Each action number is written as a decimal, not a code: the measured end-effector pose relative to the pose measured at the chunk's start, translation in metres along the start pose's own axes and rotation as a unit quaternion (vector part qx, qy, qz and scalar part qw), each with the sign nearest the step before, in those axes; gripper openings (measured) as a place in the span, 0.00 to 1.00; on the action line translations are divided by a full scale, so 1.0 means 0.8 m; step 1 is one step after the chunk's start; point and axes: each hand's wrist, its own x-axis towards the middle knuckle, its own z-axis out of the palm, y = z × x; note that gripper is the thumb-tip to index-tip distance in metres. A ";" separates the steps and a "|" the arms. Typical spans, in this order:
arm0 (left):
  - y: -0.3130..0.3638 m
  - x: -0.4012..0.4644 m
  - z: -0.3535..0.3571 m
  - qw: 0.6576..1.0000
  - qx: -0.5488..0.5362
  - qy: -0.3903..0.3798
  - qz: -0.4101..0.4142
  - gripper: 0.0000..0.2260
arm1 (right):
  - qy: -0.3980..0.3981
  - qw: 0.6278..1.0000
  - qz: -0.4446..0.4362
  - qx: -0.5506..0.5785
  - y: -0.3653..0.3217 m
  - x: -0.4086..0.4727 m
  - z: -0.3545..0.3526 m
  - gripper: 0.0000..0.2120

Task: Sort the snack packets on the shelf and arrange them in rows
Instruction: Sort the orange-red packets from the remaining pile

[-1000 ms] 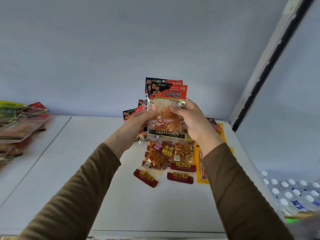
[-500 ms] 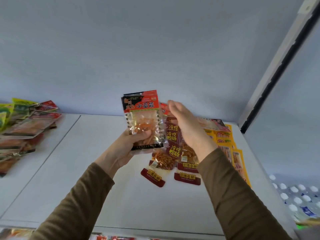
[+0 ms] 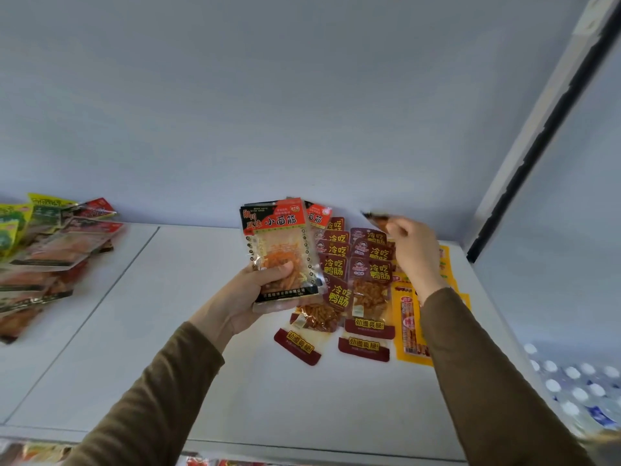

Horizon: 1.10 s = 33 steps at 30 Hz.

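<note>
The left hand (image 3: 250,297) holds a small stack of red and black packets (image 3: 279,248) upright. The thumb presses on the front and the fingers curl round the back. At least two packets are in the stack, because a second red top peeks out behind the first one. How many more are behind it cannot be told.

The right hand (image 3: 415,252) is lifted near the back of the shelf. Its fingertips pinch one small dark packet (image 3: 376,218) by a corner. That packet is blurry, so its kind is not clear.

Between the two hands, dark red packets with yellow letters (image 3: 366,284) lie on the white shelf (image 3: 188,348). They overlap in two rows that run from front to back. About eight or nine tops show, but some hide under others, so the count is not sure.

Just beside them, under the right arm, lie yellow packets (image 3: 408,324). At least three show, and the sleeve (image 3: 477,375) covers part of them.

Far off on the left side of the shelf is a messy pile of green and red packets (image 3: 50,250), too many and too mixed to count.

At the bottom right, many white bottle caps (image 3: 571,385) show below the shelf.
</note>
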 end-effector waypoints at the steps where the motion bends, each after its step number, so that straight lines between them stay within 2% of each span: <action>1: 0.000 0.000 0.000 1.000 -0.002 -0.002 -0.006 0.24 | 0.026 0.995 -0.010 0.093 -0.011 -0.003 -0.005 0.13; 3: -0.002 -0.001 -0.001 1.000 -0.009 -0.008 -0.019 0.25 | 0.031 0.963 -0.036 0.264 -0.040 -0.014 -0.016 0.12; 5: -0.004 -0.002 -0.001 0.999 -0.033 -0.013 -0.037 0.25 | -0.037 0.923 -0.061 0.377 -0.070 -0.031 -0.018 0.11; 7: -0.004 -0.004 -0.002 0.995 -0.074 -0.028 -0.057 0.25 | -0.134 0.896 -0.078 0.417 -0.093 -0.045 -0.012 0.10; 10: -0.001 -0.009 -0.003 0.985 -0.123 -0.088 -0.080 0.27 | -0.255 0.874 -0.102 0.402 -0.103 -0.058 -0.002 0.11; 13: 0.002 -0.010 -0.009 0.972 -0.165 -0.140 -0.092 0.40 | -0.316 0.872 -0.133 0.348 -0.095 -0.064 0.005 0.13; 15: 0.004 -0.013 -0.013 0.968 -0.169 -0.160 -0.094 0.44 | -0.342 0.877 -0.170 0.292 -0.093 -0.068 0.011 0.16; 18: 0.005 -0.017 -0.010 0.975 -0.157 -0.125 -0.092 0.41 | -0.378 0.873 -0.207 0.230 -0.096 -0.072 0.021 0.22; 21: 0.002 -0.018 -0.009 0.985 -0.142 -0.053 -0.088 0.36 | -0.421 0.848 -0.223 0.230 -0.099 -0.074 0.030 0.21; 23: 0.000 -0.019 -0.010 0.984 -0.150 -0.028 -0.092 0.28 | -0.421 0.840 -0.209 0.272 -0.099 -0.073 0.035 0.22; 25: -0.003 -0.022 -0.018 0.984 -0.155 0.002 -0.087 0.24 | -0.377 0.853 -0.157 0.324 -0.096 -0.070 0.039 0.21; 29: -0.005 -0.030 -0.047 0.987 -0.149 0.036 -0.043 0.24 | -0.236 0.895 0.041 0.375 -0.082 -0.051 0.043 0.19; 33: -0.002 -0.030 -0.081 0.983 -0.167 0.077 0.018 0.26 | -0.213 0.881 0.147 0.396 -0.083 -0.039 0.057 0.24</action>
